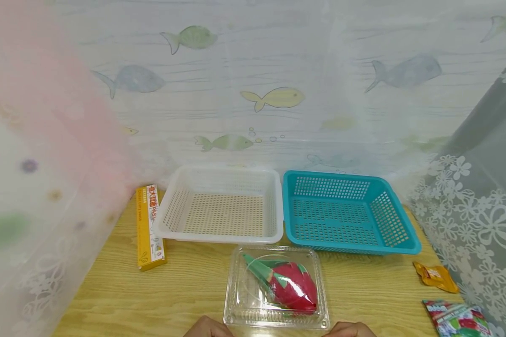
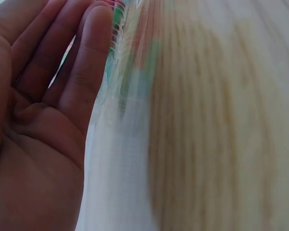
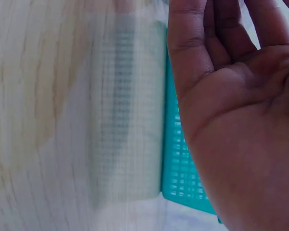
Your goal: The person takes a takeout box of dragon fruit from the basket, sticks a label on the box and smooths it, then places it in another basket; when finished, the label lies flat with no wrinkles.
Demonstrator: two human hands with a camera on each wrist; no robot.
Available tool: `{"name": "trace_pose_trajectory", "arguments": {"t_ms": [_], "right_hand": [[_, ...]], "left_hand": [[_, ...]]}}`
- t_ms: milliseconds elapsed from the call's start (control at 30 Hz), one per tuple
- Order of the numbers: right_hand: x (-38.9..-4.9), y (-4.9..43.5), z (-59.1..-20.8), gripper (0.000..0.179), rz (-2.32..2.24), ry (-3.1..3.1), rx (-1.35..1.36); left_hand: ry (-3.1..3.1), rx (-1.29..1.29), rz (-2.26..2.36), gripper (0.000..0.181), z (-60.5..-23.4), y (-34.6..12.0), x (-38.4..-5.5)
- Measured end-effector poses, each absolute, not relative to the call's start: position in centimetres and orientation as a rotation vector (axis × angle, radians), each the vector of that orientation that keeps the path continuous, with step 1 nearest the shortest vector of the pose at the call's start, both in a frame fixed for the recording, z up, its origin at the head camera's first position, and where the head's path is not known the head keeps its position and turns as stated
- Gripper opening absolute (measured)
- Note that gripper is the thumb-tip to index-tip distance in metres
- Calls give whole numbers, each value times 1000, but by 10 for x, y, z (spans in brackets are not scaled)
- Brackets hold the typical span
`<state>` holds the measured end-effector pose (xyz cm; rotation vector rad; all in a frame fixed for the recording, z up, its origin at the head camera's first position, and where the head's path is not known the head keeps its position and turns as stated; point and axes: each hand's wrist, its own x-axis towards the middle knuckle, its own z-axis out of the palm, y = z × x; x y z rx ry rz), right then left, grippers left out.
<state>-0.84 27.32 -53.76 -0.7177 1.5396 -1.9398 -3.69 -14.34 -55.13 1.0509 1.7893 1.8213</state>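
A clear plastic clamshell box (image 1: 244, 323) lies on the table in the head view, its lid down. Through the lid show a red dragon fruit (image 1: 295, 290) with green scales and a long green piece (image 1: 259, 271) beside it. My left hand (image 1: 208, 327) is at the box's near left corner, partly cut off by the frame. In the left wrist view its fingers are extended, with fingertips right at the plastic edge. Near the opposite front corner is my right hand (image 1: 350, 330). The right wrist view shows that palm (image 3: 241, 115) with fingers loosely straight, fingertips out of frame.
Behind the box stand a white basket (image 1: 168, 231) and a teal basket (image 1: 394, 187), side by side. A yellow pasta box (image 1: 145, 234) lies at the left. On the right are an orange packet (image 1: 436, 277) and a colourful packet (image 1: 457, 318). Patterned curtains surround the table.
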Motion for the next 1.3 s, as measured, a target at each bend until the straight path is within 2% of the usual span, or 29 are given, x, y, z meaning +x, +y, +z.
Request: {"name": "trace_pose_trajectory", "arguments": {"t_ms": [267, 567, 667, 900, 1300], "right_hand": [[-11, 272, -543, 37, -1865, 1658, -740], [-13, 269, -555, 40, -1885, 1748, -890], [-12, 268, -554, 37, -1871, 1758, -815], [-9, 262, -544, 27, -1896, 1573, -530], [-10, 259, -541, 24, -1841, 1645, -444]], "left_hand": [[1824, 1100, 1802, 20, -556, -139, -37], [1858, 999, 1745, 18, -556, -135, -35], [1872, 945, 1725, 16, -554, -134, -36], [1915, 1017, 1736, 15, -557, -130, -36], [2053, 1084, 1692, 14, -563, -125, -35]]}}
